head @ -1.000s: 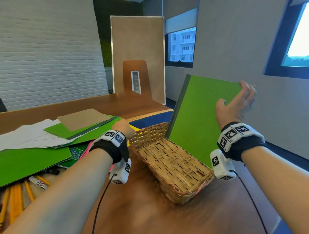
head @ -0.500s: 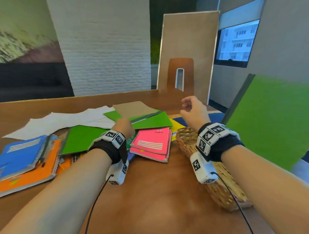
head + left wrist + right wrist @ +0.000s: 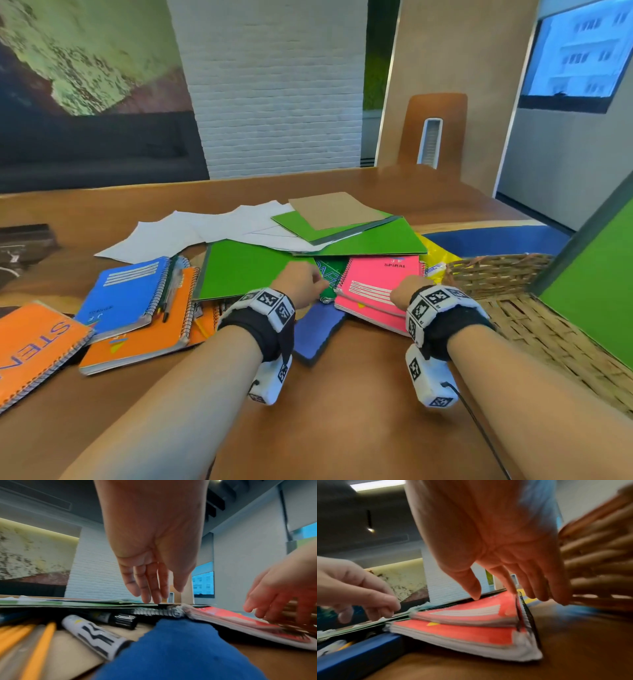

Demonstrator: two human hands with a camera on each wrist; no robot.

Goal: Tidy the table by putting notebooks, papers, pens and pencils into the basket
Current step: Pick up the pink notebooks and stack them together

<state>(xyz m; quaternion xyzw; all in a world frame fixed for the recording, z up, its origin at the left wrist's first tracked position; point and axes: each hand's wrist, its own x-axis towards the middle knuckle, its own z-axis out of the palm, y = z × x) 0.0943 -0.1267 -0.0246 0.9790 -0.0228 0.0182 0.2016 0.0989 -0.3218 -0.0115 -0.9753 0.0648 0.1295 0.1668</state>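
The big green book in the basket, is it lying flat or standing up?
Standing, tilted: the green book leans up out of the basket, its lower edge inside.

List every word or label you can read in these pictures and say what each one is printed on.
"J F SPIRAL": top of the pink notebook, last letter unclear.
"STE...": orange notebook at far left, sideways, cut off by the frame edge.
"J F" plus a blurred word: blue notebook, upside down.
"...EV...": green notebook, partly covered.
Wristband squares are code patterns, not text.
Marker print: too blurred.
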